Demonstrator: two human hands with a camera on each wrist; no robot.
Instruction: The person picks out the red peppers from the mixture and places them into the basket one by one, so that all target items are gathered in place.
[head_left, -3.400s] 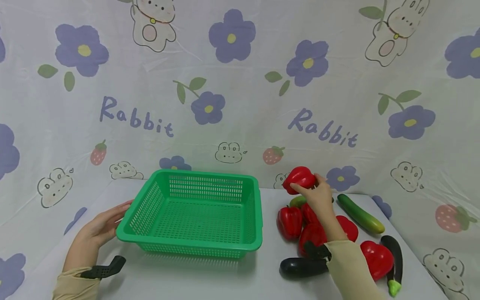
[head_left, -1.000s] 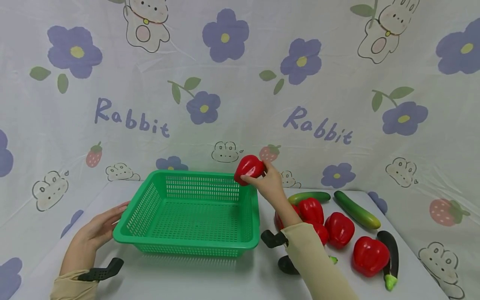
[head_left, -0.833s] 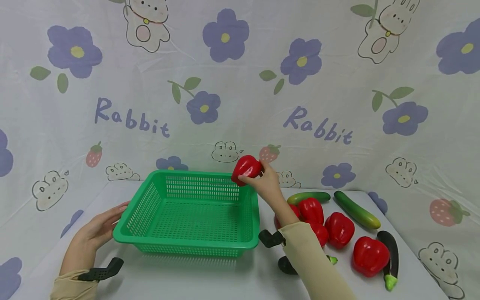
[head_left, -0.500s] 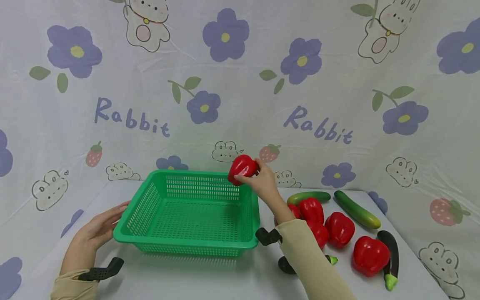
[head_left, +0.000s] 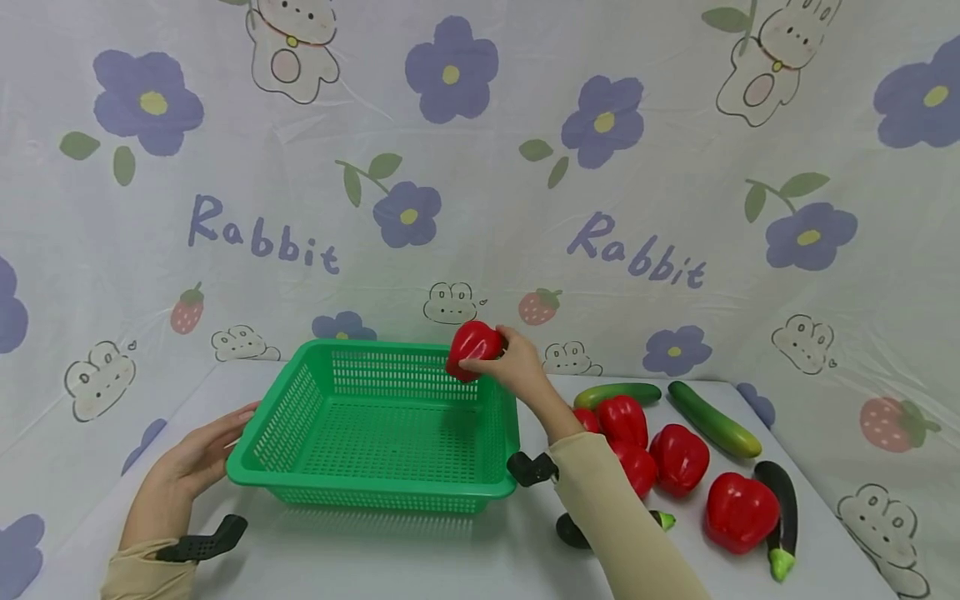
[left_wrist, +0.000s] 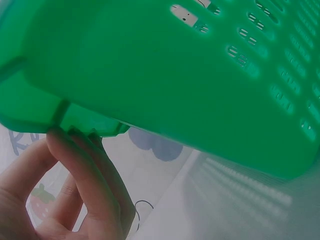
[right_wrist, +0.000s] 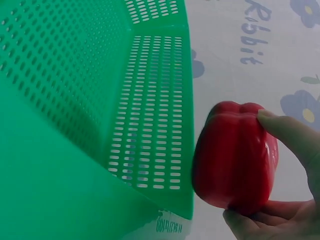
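Observation:
A red bell pepper (head_left: 475, 351) is up in the air at the back right corner of the green plastic basket (head_left: 375, 483). My right hand (head_left: 517, 362) grips it, thumb on the near side and fingers round the other side. The right wrist view shows the pepper (right_wrist: 232, 155) beside the basket's slotted wall, thumb and fingers on opposite sides of it. At the basket's left side is my left hand (head_left: 198, 454). Its loosely bent fingers (left_wrist: 85, 170) touch the underside of the rim in the left wrist view. The bare basket floor shows.
Right of the basket lie several red bell peppers (head_left: 741, 512), a green cucumber (head_left: 714, 419), another green vegetable (head_left: 618, 393) and a dark eggplant (head_left: 780, 500). A second dark eggplant (head_left: 573, 531) is mostly hidden by my right sleeve. A patterned cloth (head_left: 480, 167) hangs behind the white table (head_left: 360, 558).
My right hand has carried the red bell pepper left from above the vegetable pile to the basket's back right corner, and slightly down just now. The left hand stays at the basket rim.

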